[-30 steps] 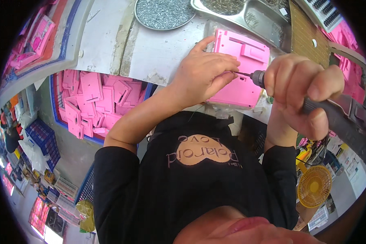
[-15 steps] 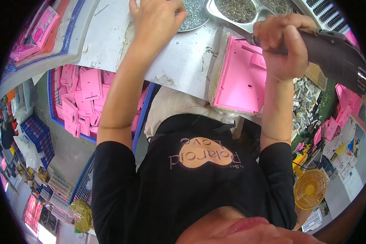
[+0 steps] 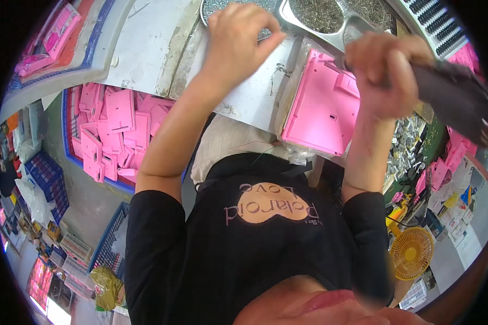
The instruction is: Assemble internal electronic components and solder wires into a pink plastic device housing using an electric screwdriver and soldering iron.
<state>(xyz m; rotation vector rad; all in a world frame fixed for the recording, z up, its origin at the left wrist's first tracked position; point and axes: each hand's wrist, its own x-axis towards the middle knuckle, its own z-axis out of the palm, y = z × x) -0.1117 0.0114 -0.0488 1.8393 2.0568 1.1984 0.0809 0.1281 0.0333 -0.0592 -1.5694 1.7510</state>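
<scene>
Dark grey and fat, a power screwdriver (image 3: 455, 97) is held tight in the right hand (image 3: 387, 73), with fingers and thumb wrapped around its front end. Its tip is held over the top part of a pink panel (image 3: 314, 119), but whether the two touch cannot be told. The left hand (image 3: 241, 43) is held up near a round tray (image 3: 202, 13) of shiny silver bits, with its fingers bent and its thumb near them. Whether something small is pinched there cannot be told. The pink panel is set at the near edge of the white table (image 3: 249, 103), and see-through plastic (image 3: 291, 89) is seen around it. Just past it, little brown bits (image 3: 315, 13) are kept in a metal tray (image 3: 287, 20). On the left, a blue crate (image 3: 68, 135) is piled with pink parts (image 3: 119, 111). On the right, small grey and white pieces (image 3: 404, 143) are heaped, and a yellow fan (image 3: 412, 253) is seen below them.
</scene>
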